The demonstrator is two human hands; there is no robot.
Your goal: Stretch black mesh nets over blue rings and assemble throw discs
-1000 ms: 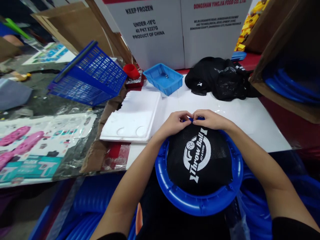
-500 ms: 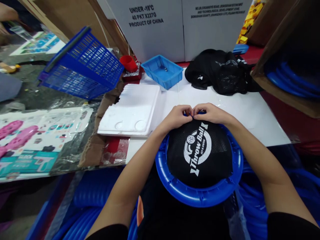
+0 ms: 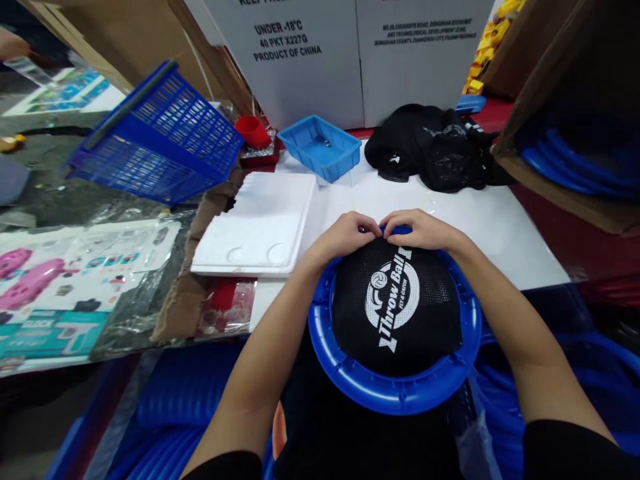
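The blue ring (image 3: 395, 397) is shiny, smooth plastic, and the black net (image 3: 437, 317) inside it is dull cloth full of tiny holes. The white foam board (image 3: 257, 220) looks matt, with one rough, crumbly edge. The blue tray (image 3: 320, 163) is plastic, and the brown cardboard (image 3: 177, 313) looks ragged.

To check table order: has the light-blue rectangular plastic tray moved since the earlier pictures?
No; against the white flat foam slab, the tray has stayed in place.

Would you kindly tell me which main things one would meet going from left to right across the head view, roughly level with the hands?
Printed sheet → white foam slab → left hand → right hand → cardboard box.
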